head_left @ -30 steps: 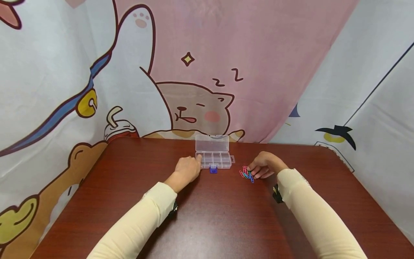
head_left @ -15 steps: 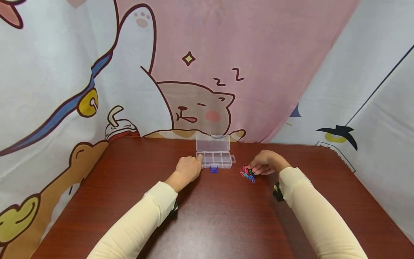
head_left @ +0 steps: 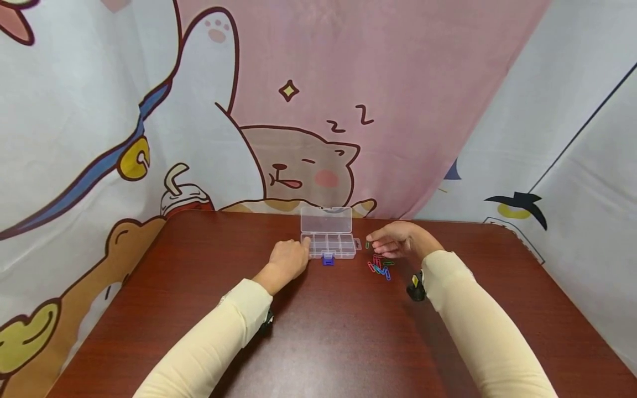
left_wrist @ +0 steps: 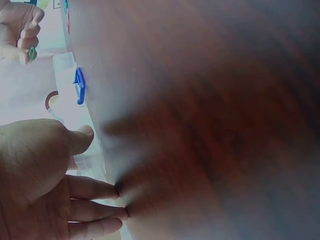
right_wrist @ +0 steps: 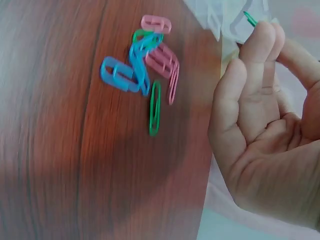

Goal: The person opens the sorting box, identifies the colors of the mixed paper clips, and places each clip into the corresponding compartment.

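Head view: the right hand [head_left: 398, 242] pinches a green paper clip [head_left: 367, 244] in the air beside the open clear compartment box [head_left: 332, 246] on the worktop [head_left: 323, 331], above a pile of coloured clips [head_left: 380, 267]. The left hand [head_left: 288, 260], fingers curled, touches the box's left edge.

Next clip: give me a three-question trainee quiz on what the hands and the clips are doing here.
1. True or false: the right hand pinches a green paper clip.
2. What does the left hand touch? A) clear compartment box B) clip pile C) backdrop
3. Fill in: the box's lid stands ____.

Key: 1 true; 2 A; 3 open
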Demonstrator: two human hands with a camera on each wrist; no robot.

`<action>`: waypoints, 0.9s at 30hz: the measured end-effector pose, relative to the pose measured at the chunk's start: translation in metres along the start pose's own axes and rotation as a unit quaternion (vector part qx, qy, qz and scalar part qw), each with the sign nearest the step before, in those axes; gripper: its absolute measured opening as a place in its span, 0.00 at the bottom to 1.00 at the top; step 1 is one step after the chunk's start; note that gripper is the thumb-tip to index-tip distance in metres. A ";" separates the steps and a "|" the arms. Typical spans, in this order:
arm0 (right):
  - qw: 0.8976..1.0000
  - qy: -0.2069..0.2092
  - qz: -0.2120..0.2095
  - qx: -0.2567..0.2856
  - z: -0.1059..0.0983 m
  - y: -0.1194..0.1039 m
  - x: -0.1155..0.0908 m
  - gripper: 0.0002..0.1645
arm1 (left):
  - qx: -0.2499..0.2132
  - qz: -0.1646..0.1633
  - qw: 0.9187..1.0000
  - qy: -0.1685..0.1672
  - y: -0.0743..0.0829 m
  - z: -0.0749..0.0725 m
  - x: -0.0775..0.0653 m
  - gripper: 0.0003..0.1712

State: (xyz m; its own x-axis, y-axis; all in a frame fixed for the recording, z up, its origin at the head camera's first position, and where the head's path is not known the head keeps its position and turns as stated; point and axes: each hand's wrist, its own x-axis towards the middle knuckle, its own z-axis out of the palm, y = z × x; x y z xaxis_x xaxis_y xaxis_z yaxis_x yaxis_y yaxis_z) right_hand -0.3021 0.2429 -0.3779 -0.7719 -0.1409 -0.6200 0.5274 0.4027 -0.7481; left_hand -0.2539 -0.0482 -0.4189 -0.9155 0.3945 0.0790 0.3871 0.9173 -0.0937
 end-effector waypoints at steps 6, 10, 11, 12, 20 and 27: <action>1.000 -0.015 0.000 0.009 0.013 -0.008 0.008 0.14 | 0.005 0.004 1.000 0.001 0.001 0.003 0.000 0.11; 1.000 -0.013 -0.002 0.003 0.020 -0.011 0.012 0.16 | 0.008 0.003 1.000 0.004 0.001 0.003 0.000 0.11; 1.000 -0.012 -0.003 0.001 0.022 -0.012 0.012 0.18 | 0.008 0.003 1.000 0.005 0.001 0.003 0.000 0.11; 1.000 -0.012 -0.003 -0.002 0.022 -0.013 0.013 0.19 | 0.009 0.004 1.000 0.007 0.002 0.003 0.000 0.11; 0.999 -0.029 -0.005 -0.020 0.022 -0.012 0.014 0.18 | 0.011 0.004 1.000 -0.009 0.002 0.002 0.005 0.12; 0.999 -0.038 -0.013 -0.024 0.020 -0.012 0.012 0.21 | 0.014 0.001 1.000 -0.020 0.000 0.002 0.005 0.13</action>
State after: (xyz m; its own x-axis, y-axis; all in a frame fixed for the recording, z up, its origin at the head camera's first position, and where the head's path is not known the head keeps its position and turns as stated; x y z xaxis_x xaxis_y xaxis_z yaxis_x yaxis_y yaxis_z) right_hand -0.3104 0.2183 -0.3815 -0.7545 -0.2197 -0.6184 0.4883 0.4415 -0.7527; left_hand -0.2588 -0.0465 -0.4199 -0.9185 0.3936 0.0383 0.3866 0.9142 -0.1219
